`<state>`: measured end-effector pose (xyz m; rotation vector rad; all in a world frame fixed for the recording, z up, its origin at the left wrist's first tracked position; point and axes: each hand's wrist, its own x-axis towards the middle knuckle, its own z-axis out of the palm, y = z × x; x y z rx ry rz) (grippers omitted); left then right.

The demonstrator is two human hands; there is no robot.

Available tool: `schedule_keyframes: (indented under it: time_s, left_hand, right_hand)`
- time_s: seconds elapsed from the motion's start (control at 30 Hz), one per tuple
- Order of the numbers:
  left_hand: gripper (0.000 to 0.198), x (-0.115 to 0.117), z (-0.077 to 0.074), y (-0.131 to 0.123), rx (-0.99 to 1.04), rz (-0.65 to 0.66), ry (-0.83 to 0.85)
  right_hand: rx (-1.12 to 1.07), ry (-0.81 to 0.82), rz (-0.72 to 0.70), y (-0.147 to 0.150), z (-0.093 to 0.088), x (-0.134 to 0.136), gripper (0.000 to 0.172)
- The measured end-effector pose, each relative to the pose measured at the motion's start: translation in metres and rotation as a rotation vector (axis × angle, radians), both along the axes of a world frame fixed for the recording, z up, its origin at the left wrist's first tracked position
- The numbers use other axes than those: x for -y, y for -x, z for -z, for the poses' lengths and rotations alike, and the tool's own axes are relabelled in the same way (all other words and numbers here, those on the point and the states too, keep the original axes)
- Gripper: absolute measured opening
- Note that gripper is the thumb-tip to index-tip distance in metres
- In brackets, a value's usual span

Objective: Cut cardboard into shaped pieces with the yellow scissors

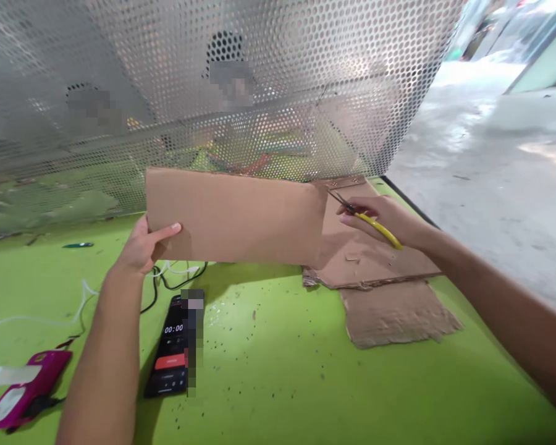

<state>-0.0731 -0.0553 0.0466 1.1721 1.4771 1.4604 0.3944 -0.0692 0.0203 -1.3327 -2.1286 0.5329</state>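
Observation:
My left hand (141, 247) grips the lower left corner of a flat rectangular cardboard piece (236, 216), thumb on its near face and the other fingers hidden behind. The piece is held up off the table, its broad side facing me. In my right hand (382, 216) are yellow-handled pliers (375, 228) with slim metal jaws, slightly parted. Their tips are at the piece's upper right corner; whether they touch it I cannot tell. Behind and below lie stacked cardboard sheets (384, 259), with a torn cardboard strip (398, 312) sticking out at the front.
A perforated metal screen (278, 74) rises behind the green table (269, 383). At the left lie a black phone (169, 346) showing a timer, a magenta phone case (32, 383), white and black cables (160, 284) and a small green cutter (78, 245). Concrete floor (491, 154) shows at right.

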Motion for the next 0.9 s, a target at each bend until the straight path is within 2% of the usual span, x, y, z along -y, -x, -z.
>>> schedule_keyframes:
  time_s: [0.17,0.3,0.63,0.9]
  left_hand:
    - [0.053,-0.0012,0.0,0.0041,0.002,-0.026,-0.017]
    - [0.051,-0.0013,-0.0002,0.0055,0.043,-0.018,-0.039]
    - [0.06,0.0006,-0.0015,0.0003,0.017,0.024,0.039]
    - [0.056,0.0015,-0.0019,0.0001,0.081,0.023,-0.011]
  right_hand:
    - [0.012,-0.03,0.002,-0.002,-0.001,-0.0012,0.031]
    - [0.033,0.007,0.013,0.0014,-0.0033,0.0005,0.033]
    - [0.008,0.008,-0.111,0.0055,-0.006,0.0045,0.045]
    - [0.048,0.056,-0.195,0.0054,-0.0038,0.0042,0.044]
